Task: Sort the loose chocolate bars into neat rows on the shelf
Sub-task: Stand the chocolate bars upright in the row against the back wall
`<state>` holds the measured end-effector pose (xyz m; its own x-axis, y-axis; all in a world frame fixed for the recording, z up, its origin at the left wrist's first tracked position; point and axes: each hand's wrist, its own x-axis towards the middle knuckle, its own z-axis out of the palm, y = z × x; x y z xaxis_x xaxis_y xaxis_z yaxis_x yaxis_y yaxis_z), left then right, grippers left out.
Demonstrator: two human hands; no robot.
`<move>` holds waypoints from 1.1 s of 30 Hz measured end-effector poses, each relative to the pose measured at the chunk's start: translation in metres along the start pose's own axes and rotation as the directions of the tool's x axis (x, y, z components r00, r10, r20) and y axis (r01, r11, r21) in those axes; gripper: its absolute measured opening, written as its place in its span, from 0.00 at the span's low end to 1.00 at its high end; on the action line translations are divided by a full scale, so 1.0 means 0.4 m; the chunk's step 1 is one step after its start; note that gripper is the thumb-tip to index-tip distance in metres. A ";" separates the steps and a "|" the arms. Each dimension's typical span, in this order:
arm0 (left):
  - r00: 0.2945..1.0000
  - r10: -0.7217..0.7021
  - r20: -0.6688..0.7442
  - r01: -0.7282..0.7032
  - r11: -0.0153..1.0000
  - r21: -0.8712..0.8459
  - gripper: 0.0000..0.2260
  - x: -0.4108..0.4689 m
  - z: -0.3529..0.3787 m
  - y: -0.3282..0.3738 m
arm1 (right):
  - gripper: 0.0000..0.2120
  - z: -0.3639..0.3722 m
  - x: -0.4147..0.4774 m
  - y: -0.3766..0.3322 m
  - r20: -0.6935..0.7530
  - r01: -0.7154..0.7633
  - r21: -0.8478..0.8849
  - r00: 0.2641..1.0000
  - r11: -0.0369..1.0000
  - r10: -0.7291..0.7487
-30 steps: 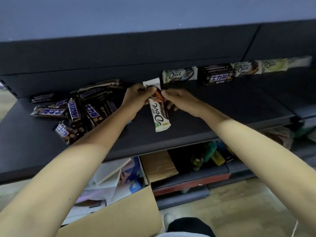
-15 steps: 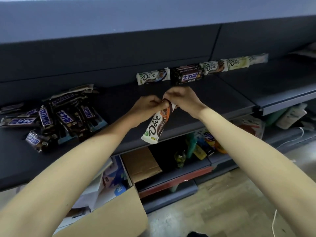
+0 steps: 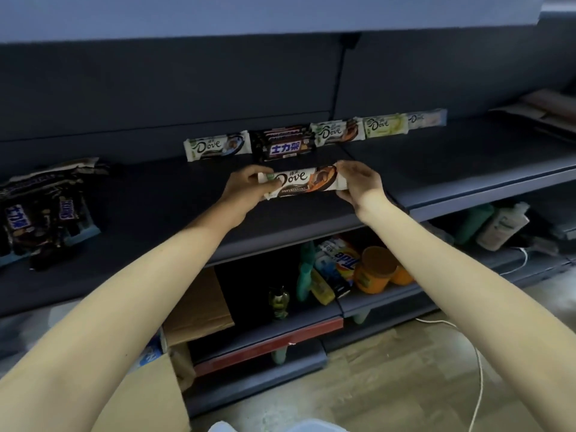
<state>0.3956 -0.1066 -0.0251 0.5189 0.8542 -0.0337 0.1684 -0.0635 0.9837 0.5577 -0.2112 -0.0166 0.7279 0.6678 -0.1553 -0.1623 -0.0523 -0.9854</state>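
Note:
I hold a white-and-orange Dove bar [image 3: 300, 181] level above the dark shelf [image 3: 174, 213]. My left hand [image 3: 249, 190] pinches its left end and my right hand [image 3: 358, 183] grips its right end. Behind it, a row stands against the shelf's back wall: a Dove bar [image 3: 216, 146], a stack of dark Snickers bars [image 3: 285, 146], another Dove bar with orange [image 3: 336, 132], a green Dove bar [image 3: 385, 125] and a pale one [image 3: 427, 119]. At the left lies a loose heap of Snickers bars [image 3: 43, 210].
The lower shelf carries a brown cardboard piece [image 3: 199, 307], a Tide pack [image 3: 338, 263], an orange jar [image 3: 375, 269] and bottles [image 3: 498, 226]. Flat cardboard [image 3: 542, 113] lies on the shelf at the far right. A white cable [image 3: 477, 369] runs across the floor.
The Dove bar has turned from hanging slanted to lying level between both hands, now held at its two ends. The view has shifted right, so the heap sits farther left.

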 end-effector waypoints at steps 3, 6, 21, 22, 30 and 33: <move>0.996 -0.005 -0.093 -0.001 0.998 -0.064 0.14 0.032 0.077 0.005 | 0.10 -0.084 0.031 0.012 0.036 0.026 -0.164 0.999 0.986 -0.021; 0.994 0.008 -0.106 -0.020 0.993 -0.115 0.14 0.052 0.160 0.005 | 0.09 -0.142 0.062 0.021 0.013 0.075 -0.225 0.997 0.971 -0.074; 0.965 0.213 -0.151 -0.118 0.870 0.478 0.09 0.321 0.317 0.044 | 0.12 -0.189 0.374 -0.020 -0.020 0.062 -0.420 0.997 0.905 -0.078; 0.966 0.217 -0.140 -0.117 0.850 0.514 0.10 0.340 0.322 0.050 | 0.10 -0.188 0.396 -0.029 -0.012 0.070 -0.433 0.996 0.899 -0.083; 0.984 0.173 0.031 -0.156 0.784 0.601 0.21 0.390 0.373 0.074 | 0.11 -0.182 0.506 -0.071 0.106 0.170 -0.609 0.985 0.775 -0.134; 0.985 0.166 0.040 -0.152 0.744 0.651 0.21 0.400 0.386 0.073 | 0.17 -0.181 0.533 -0.079 0.141 0.211 -0.607 0.977 0.766 -0.157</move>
<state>0.6131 -0.0514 -0.0289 0.5725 0.8105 0.1235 0.5917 -0.5128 0.6221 0.7663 -0.1208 -0.0237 0.6431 0.7657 0.0132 0.4337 -0.3499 -0.8303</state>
